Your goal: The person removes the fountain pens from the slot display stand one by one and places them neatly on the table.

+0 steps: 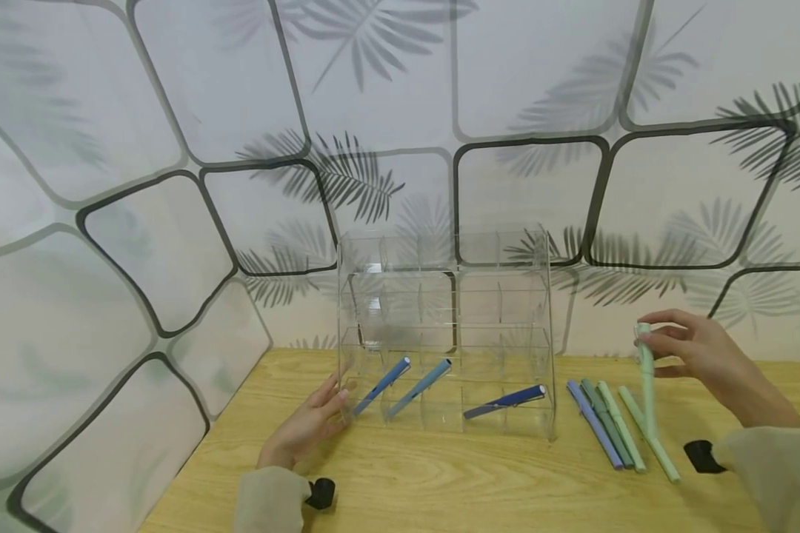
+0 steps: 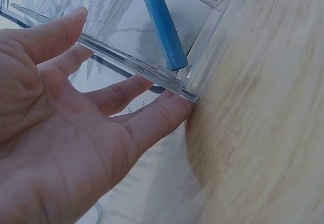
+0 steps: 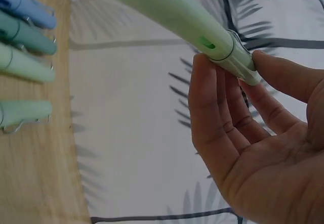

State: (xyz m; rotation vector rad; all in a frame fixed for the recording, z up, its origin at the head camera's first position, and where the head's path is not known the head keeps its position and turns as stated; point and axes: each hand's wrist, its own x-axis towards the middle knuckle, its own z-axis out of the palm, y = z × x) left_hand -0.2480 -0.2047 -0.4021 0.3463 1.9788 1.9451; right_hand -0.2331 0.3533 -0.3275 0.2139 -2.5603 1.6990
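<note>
A clear acrylic rack (image 1: 443,427) stands on the table, its tiers divided into small compartments. My left hand (image 1: 310,428) rests against the rack's left side, fingers fairly straight at the side panel; in the left wrist view this hand (image 2: 76,128) touches the panel. Three pens lean in the bottom tier: a blue pen (image 1: 381,386), a lighter blue pen (image 1: 418,389) and a dark blue pen (image 1: 505,402). On the right, my right hand (image 1: 696,352) pinches a light green pen (image 1: 647,385) by its upper end between thumb and fingers. The pen hangs nearly upright.
Right of the rack several pens lie on the wooden table (image 1: 440,492): a lavender pen (image 1: 595,424), a dark green pen (image 1: 607,423), a pale green pen (image 1: 621,427) and another green pen (image 1: 663,455), partly behind the held one. A leaf-patterned wall covering (image 1: 400,89) rises behind.
</note>
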